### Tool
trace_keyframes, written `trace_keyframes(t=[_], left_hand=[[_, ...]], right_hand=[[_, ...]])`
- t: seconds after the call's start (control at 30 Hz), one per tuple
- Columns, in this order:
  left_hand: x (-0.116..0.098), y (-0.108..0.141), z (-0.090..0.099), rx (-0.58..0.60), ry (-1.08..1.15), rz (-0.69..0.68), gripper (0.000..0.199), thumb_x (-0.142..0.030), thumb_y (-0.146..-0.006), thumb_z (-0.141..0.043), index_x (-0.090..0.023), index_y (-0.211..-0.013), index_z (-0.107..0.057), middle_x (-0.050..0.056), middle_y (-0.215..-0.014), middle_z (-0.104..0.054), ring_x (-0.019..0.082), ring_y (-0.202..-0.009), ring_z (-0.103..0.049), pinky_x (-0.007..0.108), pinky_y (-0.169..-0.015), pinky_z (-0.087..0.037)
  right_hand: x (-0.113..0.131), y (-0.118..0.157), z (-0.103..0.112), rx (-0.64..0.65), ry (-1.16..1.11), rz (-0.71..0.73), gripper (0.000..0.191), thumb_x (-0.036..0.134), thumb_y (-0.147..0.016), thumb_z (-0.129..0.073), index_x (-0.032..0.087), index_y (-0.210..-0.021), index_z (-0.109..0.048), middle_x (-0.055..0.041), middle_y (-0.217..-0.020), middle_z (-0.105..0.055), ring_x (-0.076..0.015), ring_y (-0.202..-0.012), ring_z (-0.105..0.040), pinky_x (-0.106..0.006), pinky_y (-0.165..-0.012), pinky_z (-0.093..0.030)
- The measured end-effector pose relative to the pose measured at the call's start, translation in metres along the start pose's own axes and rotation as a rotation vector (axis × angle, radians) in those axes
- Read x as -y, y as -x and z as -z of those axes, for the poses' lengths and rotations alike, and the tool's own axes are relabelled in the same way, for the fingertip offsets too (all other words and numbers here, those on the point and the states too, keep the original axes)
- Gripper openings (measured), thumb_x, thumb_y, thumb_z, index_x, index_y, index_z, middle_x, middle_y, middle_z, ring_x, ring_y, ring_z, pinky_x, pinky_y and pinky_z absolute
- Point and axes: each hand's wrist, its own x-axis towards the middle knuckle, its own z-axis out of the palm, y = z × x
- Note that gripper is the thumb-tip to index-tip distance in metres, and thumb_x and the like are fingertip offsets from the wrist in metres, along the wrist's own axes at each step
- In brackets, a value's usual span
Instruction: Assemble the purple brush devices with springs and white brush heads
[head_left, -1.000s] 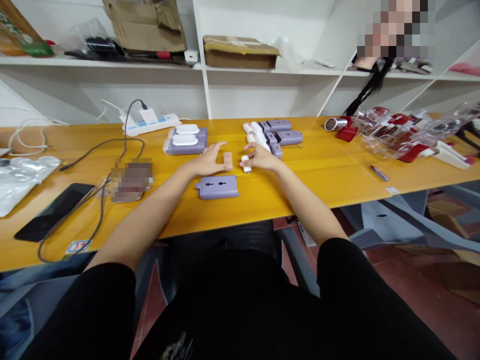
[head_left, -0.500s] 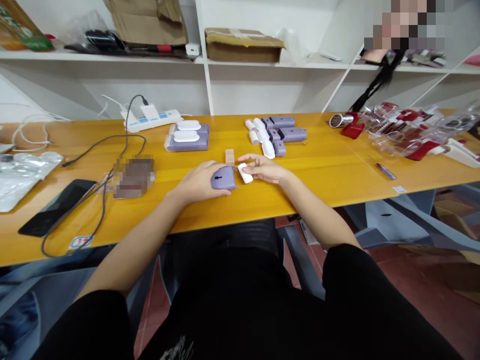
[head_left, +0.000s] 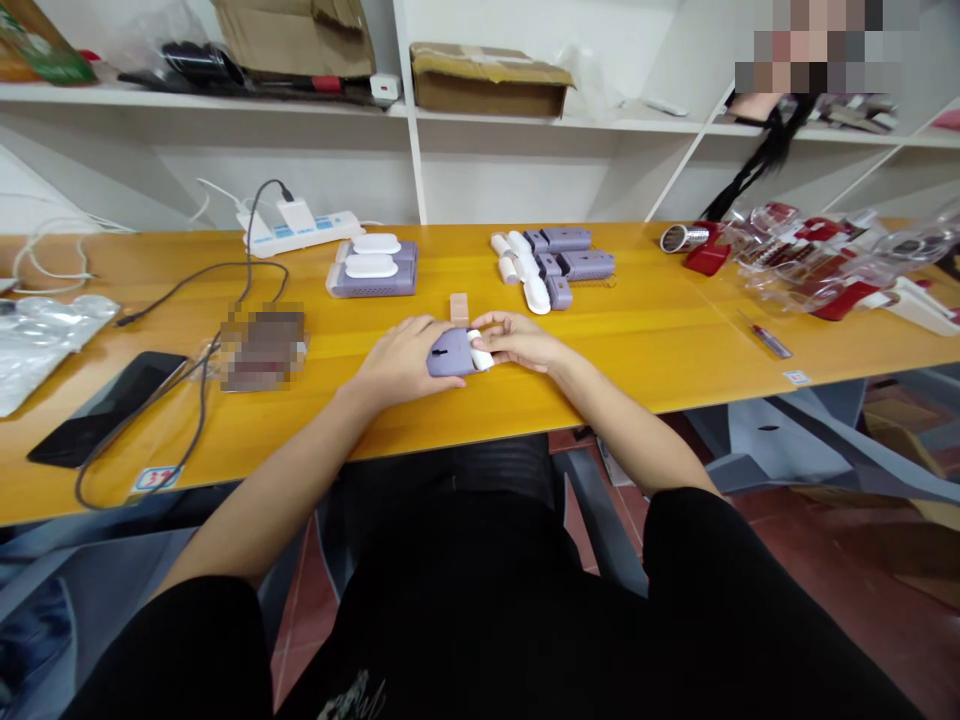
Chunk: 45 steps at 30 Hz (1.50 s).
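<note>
Casing [head_left: 450,354] in purple is over the desk [head_left: 615,330], in the left hand [head_left: 401,360], which wraps its left end, thumb along the near side; whether it touches the desk cannot be told. At the casing's right end, the right hand [head_left: 521,342] pinches a white piece [head_left: 481,351] against it; how far the piece goes in is hidden by the fingers. Just beyond the casing stands a small pinkish block [head_left: 459,306]. Farther beyond it, to the left, are purple housings [head_left: 384,290] with white covers [head_left: 372,266] on top; to the right, a cluster of purple parts [head_left: 586,264] and white parts [head_left: 536,295]. Well left of the casing lies a phone [head_left: 106,408].
</note>
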Motion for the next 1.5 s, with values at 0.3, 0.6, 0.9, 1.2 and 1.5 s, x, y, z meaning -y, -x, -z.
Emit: trace_keyframes(t=[0.3, 0.6, 0.9, 1.2, 1.5], left_hand=[[0.000, -0.001, -0.001, 0.000, -0.051, -0.015, 0.089, -0.058, -0.088, -0.092, -0.027, -0.165, -0.061, 0.015, -0.148, -0.071, 0.044, -0.138, -0.067, 0.059, -0.120, -0.054], [-0.002, 0.000, 0.001, 0.010, -0.102, -0.030, 0.086, -0.056, -0.092, -0.087, -0.027, -0.166, -0.057, 0.016, -0.153, -0.071, 0.045, -0.141, -0.066, 0.059, -0.118, -0.052], [-0.009, 0.004, -0.002, -0.013, -0.171, -0.018, 0.073, -0.046, -0.093, -0.076, -0.024, -0.160, -0.058, 0.019, -0.152, -0.070, 0.047, -0.139, -0.065, 0.059, -0.115, -0.047], [-0.010, 0.003, -0.013, -0.061, -0.217, 0.013, 0.076, -0.058, -0.096, -0.073, -0.018, -0.159, -0.060, 0.024, -0.147, -0.070, 0.049, -0.136, -0.063, 0.063, -0.111, -0.045], [-0.012, 0.001, -0.010, -0.046, -0.180, 0.069, 0.076, -0.061, -0.096, -0.077, -0.024, -0.160, -0.062, 0.020, -0.146, -0.072, 0.047, -0.137, -0.064, 0.060, -0.113, -0.047]], right_hand=[[-0.002, 0.001, -0.005, -0.037, -0.001, 0.058, 0.061, 0.025, -0.069, -0.114, 0.019, -0.112, -0.071, 0.0002, -0.087, -0.084, -0.0152, -0.077, -0.081, -0.027, -0.073, -0.073], [-0.005, 0.001, -0.013, -0.085, 0.021, 0.120, 0.070, 0.033, -0.062, -0.116, 0.022, -0.110, -0.067, 0.0037, -0.082, -0.081, -0.0146, -0.073, -0.079, -0.028, -0.072, -0.071], [-0.015, -0.001, -0.027, -0.160, 0.045, 0.196, 0.065, 0.040, -0.065, -0.114, 0.024, -0.103, -0.063, 0.0058, -0.080, -0.075, -0.0143, -0.073, -0.075, -0.031, -0.073, -0.070], [-0.021, -0.007, -0.032, -0.187, -0.017, 0.196, 0.069, 0.041, -0.059, -0.116, 0.024, -0.099, -0.061, 0.0065, -0.081, -0.073, -0.0125, -0.073, -0.072, -0.026, -0.068, -0.067], [-0.017, -0.007, -0.025, -0.121, 0.043, 0.174, 0.068, 0.037, -0.066, -0.115, 0.025, -0.106, -0.061, 0.0059, -0.084, -0.075, -0.0143, -0.078, -0.076, -0.029, -0.074, -0.073]])
